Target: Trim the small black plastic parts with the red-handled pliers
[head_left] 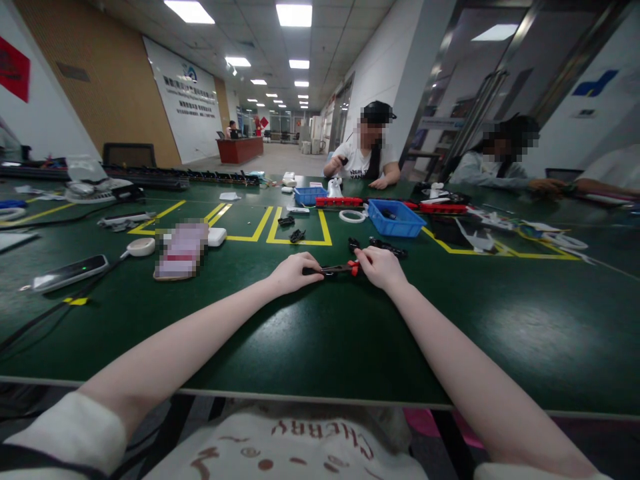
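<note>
Over the middle of the table, my right hand point(384, 268) is closed round the red handles of a pair of long-nosed pliers point(343, 269). The jaws point left, toward my left hand point(295, 273). The fingers of that hand pinch a small black part point(313, 271) at the jaw tips; most of it is hidden by the fingers, so its kind does not show. More black parts point(389, 249) lie just behind my right hand. Farther off, two small black pieces point(297, 235) rest inside a yellow taped outline point(325, 230).
A blue bin point(397, 229) stands beyond my right hand, beside a white ring point(353, 216). On the left lie a phone point(183, 250), a white case point(217, 237), a power bank-like device point(70, 273) and a black cable point(37, 325). A person point(365, 153) sits across the green table point(280, 360).
</note>
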`<state>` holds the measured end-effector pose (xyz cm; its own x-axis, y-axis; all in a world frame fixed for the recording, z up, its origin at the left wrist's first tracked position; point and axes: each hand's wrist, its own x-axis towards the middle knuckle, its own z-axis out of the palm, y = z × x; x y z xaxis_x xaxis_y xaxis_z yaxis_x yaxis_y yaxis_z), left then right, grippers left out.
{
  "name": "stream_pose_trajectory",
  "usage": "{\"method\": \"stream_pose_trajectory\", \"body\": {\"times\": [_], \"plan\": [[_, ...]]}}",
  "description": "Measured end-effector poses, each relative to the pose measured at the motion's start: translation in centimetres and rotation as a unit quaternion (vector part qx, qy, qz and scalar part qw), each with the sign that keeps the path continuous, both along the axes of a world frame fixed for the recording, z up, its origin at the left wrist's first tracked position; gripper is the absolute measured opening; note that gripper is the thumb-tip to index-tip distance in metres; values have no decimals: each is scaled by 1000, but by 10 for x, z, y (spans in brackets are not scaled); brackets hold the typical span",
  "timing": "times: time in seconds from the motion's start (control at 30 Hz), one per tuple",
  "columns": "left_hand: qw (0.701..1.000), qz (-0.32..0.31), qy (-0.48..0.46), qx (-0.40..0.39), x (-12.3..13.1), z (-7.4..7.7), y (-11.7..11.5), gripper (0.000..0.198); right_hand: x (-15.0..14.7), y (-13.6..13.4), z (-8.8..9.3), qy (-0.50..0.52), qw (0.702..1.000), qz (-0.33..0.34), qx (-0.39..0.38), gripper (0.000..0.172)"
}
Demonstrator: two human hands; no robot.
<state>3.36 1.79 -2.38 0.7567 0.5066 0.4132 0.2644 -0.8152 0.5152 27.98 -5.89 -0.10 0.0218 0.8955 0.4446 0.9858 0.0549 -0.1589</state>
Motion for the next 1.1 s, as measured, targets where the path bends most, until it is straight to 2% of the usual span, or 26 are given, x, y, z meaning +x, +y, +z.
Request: {"method": "stream_pose_trajectory", "body": {"times": [0.57, 1.1], "plan": [[1000, 6, -19, -19, 2, -2, 3, 13, -2, 1, 4, -10, 1000, -12, -14, 51], [999, 4, -24, -31, 0, -5, 7, 12, -9, -3, 2, -18, 1000, -18, 5, 47]]}}
